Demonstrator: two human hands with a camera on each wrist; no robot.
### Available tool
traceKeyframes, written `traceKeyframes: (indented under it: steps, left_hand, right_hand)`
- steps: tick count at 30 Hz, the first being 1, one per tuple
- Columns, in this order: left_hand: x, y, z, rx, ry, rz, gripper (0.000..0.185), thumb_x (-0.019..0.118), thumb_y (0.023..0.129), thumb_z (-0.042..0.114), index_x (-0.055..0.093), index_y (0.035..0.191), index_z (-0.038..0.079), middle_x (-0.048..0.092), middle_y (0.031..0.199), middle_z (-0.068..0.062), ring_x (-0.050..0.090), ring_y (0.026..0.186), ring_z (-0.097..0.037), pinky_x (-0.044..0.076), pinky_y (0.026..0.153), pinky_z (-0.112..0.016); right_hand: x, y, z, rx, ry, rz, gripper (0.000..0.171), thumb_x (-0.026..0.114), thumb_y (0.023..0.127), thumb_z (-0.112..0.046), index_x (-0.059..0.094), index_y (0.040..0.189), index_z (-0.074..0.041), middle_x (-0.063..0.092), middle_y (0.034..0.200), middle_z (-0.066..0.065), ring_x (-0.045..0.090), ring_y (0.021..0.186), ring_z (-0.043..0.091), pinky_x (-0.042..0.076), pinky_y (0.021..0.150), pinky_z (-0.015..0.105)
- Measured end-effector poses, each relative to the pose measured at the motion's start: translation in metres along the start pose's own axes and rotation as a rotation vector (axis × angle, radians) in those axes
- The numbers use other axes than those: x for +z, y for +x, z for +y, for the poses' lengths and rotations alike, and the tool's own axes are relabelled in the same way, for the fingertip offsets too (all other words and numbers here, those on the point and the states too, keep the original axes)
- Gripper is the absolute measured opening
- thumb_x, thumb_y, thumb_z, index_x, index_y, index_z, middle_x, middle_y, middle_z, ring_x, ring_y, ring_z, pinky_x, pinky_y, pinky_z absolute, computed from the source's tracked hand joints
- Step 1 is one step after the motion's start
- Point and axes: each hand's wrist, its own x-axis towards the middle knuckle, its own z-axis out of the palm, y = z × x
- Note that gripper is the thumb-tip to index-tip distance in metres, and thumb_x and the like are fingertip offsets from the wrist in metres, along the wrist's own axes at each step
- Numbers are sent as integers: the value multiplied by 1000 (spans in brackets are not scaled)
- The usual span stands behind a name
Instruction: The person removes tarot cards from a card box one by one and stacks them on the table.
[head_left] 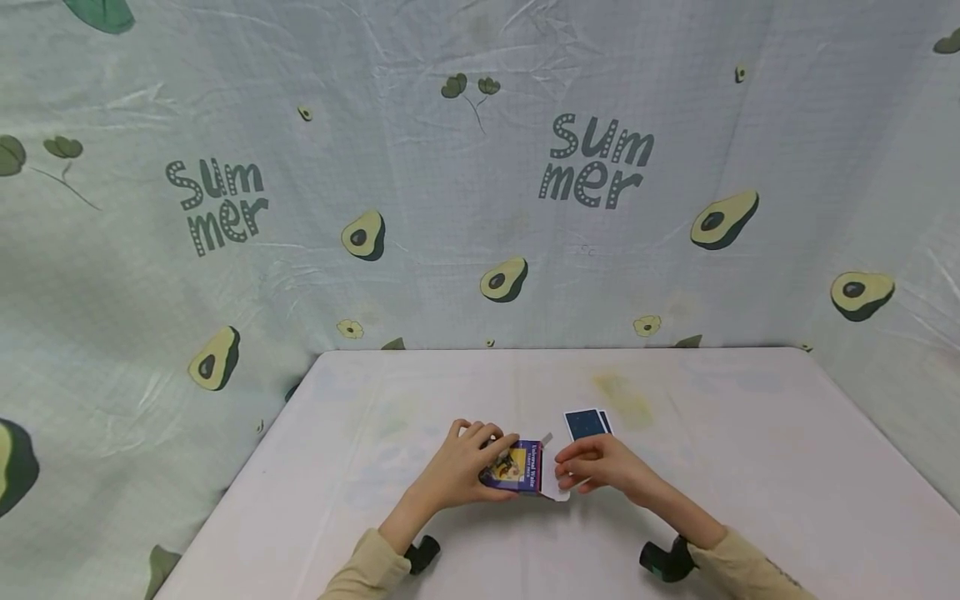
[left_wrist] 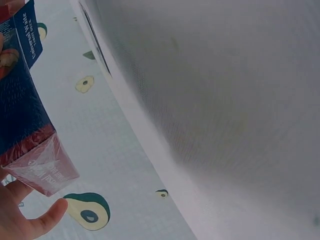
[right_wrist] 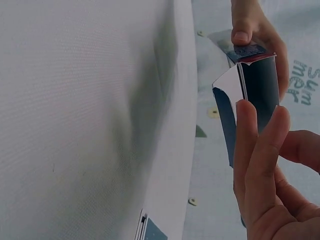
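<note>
In the head view my left hand (head_left: 467,468) grips a purple tarot card box (head_left: 517,465) printed "Universal Waite", with fingers over the top and thumb along the near side. The box's open end, with a white flap (head_left: 553,477), faces right. My right hand (head_left: 609,468) is beside that flap, fingers extended and slightly bent. The right wrist view has those fingers (right_wrist: 260,160) in front of the box's mouth (right_wrist: 260,85), where a dark surface shows; whether they touch it I cannot tell. Clear wrap covers the box's closed end (left_wrist: 47,167) in the left wrist view.
Just beyond my right hand, dark-blue-backed cards (head_left: 585,423) with white borders lie overlapping on the pale table (head_left: 420,383). A cloth printed with avocados and "summer" (head_left: 420,167) hangs behind and at the sides. Black wrist devices (head_left: 667,560) sit at both wrists.
</note>
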Motion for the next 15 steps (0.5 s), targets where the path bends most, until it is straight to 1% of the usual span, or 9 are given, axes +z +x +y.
traceKeyframes:
  steps: [6, 12, 15]
  left_hand:
    - [-1, -1, -1, -3, 6, 5, 74, 64, 64, 64, 48, 125, 25, 52, 102, 6, 46, 91, -9, 34, 84, -35]
    - [-2, -2, -1, -9, -9, 0, 74, 65, 63, 62, 48, 125, 25, 51, 102, 6, 46, 90, -9, 33, 85, -36]
    - [-2, -2, -1, -8, 0, 3, 74, 64, 64, 63, 48, 125, 25, 51, 102, 6, 46, 90, -9, 33, 85, -35]
  right_hand:
    - [3, 4, 2, -11, 4, -11, 40, 59, 85, -23, 56, 107, 10, 68, 93, 14, 66, 75, 15, 53, 64, 29]
    - [6, 8, 2, -13, 15, -10, 36, 58, 85, -21, 58, 106, 8, 68, 91, 13, 66, 75, 15, 53, 64, 29]
    - [7, 8, 2, -11, 22, -10, 34, 57, 86, -19, 57, 105, 8, 68, 91, 13, 66, 75, 15, 53, 64, 28]
